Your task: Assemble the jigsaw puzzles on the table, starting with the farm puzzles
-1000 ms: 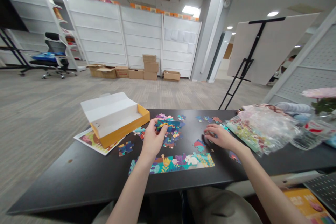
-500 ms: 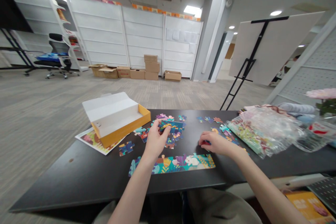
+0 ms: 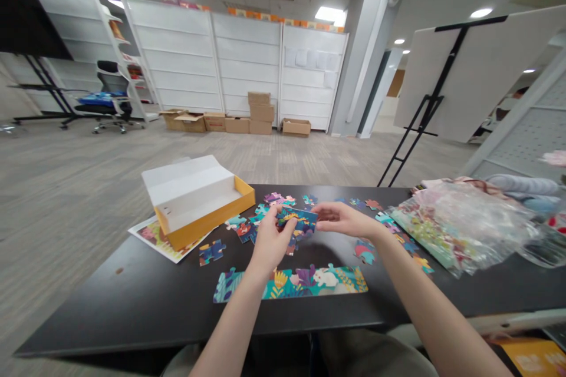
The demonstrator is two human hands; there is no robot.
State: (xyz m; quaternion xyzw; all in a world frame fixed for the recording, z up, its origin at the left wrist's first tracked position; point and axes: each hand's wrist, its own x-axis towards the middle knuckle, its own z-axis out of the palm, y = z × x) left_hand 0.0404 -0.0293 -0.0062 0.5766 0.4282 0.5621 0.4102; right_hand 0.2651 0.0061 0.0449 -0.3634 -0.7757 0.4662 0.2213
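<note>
My left hand (image 3: 273, 238) pinches a dark blue puzzle piece (image 3: 300, 218) with yellow plants on it, raised above the table. At that piece's right edge is my right hand (image 3: 345, 221), its thumb and fingers closing on the corner. Beneath and behind them lie loose puzzle pieces (image 3: 247, 230), partly covered by my left hand. Nearer to me runs a joined puzzle strip (image 3: 305, 284) with a white rabbit and flowers, crossed by my left forearm. A red and teal piece (image 3: 365, 252) rests below my right wrist.
An open yellow box (image 3: 207, 221) stands at the left on a printed picture sheet (image 3: 150, 238). More pieces (image 3: 212, 251) lie beside it. To the right are a clear plastic bag (image 3: 469, 224) and rolled cloth. The black table (image 3: 145, 300) ends close to my lap.
My right hand has moved up and left from the table to the piece in my left hand. A red and teal piece now shows where it was. The view has shifted slightly.
</note>
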